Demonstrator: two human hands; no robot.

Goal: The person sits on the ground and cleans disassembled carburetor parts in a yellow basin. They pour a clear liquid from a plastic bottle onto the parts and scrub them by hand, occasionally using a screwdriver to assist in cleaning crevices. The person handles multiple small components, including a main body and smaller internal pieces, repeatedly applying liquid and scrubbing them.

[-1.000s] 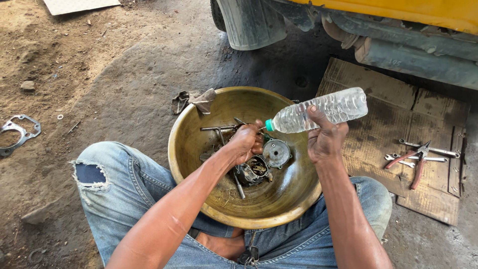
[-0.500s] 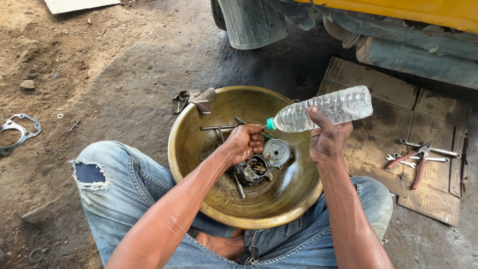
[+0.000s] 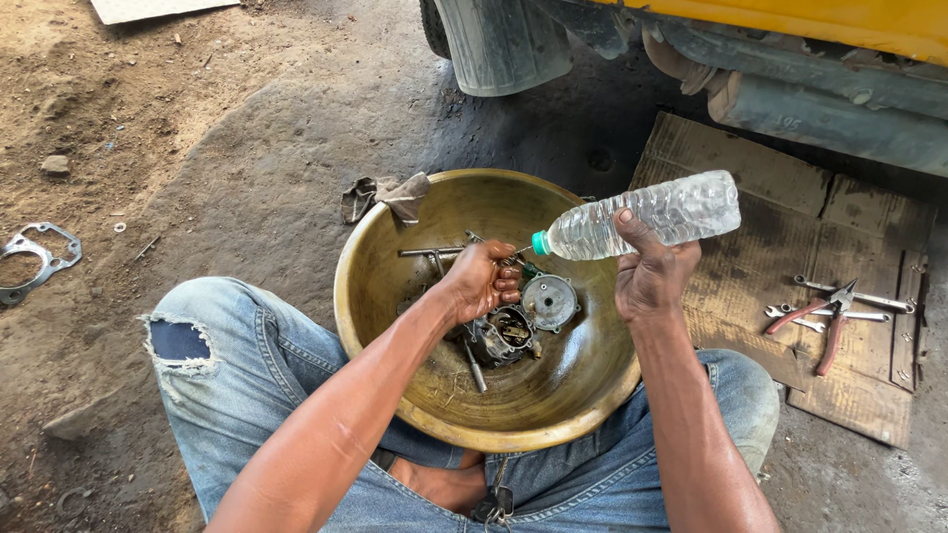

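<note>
Head view, looking down over crossed legs in torn jeans (image 3: 227,375) on dirt ground. Between the knees, a wide brass-coloured bowl (image 3: 395,296), its near rim partly covered by both forearms. Right hand (image 3: 647,271) wrapped around a clear plastic bottle (image 3: 652,212), tilted with its green cap end (image 3: 540,243) low over the bowl; whether capped or pouring, hard to tell. Left hand (image 3: 481,279) curled shut above the bowl's middle, fingers folded in; something small perhaps pinched there, but hidden by the knuckles. Just below that hand, a grimy metal engine part (image 3: 504,336), half covered by the wrist, with a round metal cover (image 3: 550,301) beside it and long bolts (image 3: 434,253) lying toward the far wall. Rag (image 3: 387,195) draped at the bowl's far rim. Red-handled pliers (image 3: 834,321) and wrenches on a cardboard sheet (image 3: 750,188) at right. Flat metal gasket (image 3: 35,259) at far left, cut off by the frame edge. Yellow vehicle underside (image 3: 790,25) above, mostly out of frame.
</note>
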